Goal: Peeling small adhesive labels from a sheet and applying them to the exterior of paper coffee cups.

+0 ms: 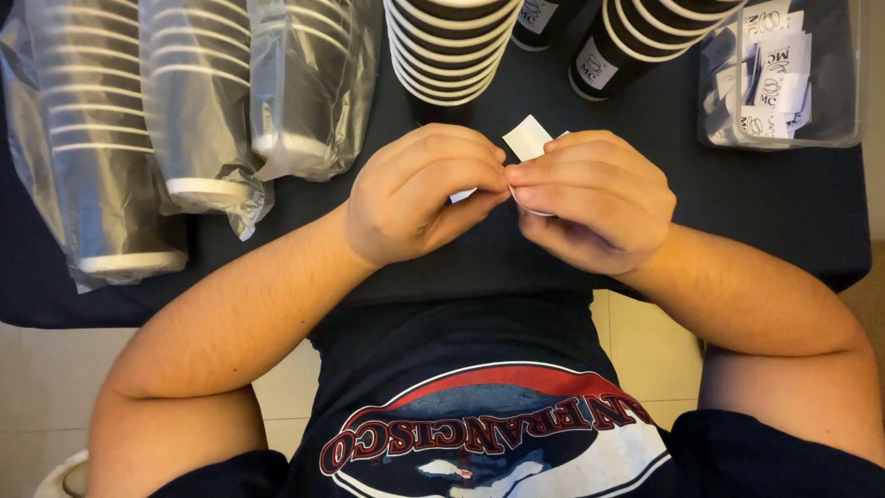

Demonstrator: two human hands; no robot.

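My left hand and my right hand meet fingertip to fingertip over the dark tablecloth. Both pinch a small white paper sticker; one corner sticks up above my right fingers and another bit shows below my left fingers. The rest of the sticker is hidden inside my fingers. A lying stack of black paper cups with white rims sits just beyond my hands.
Three plastic-wrapped sleeves of black cups lie at the left. More black cups with white labels lie at the top right. A clear plastic box holding several white stickers stands at the far right. Tiled floor shows below the table edge.
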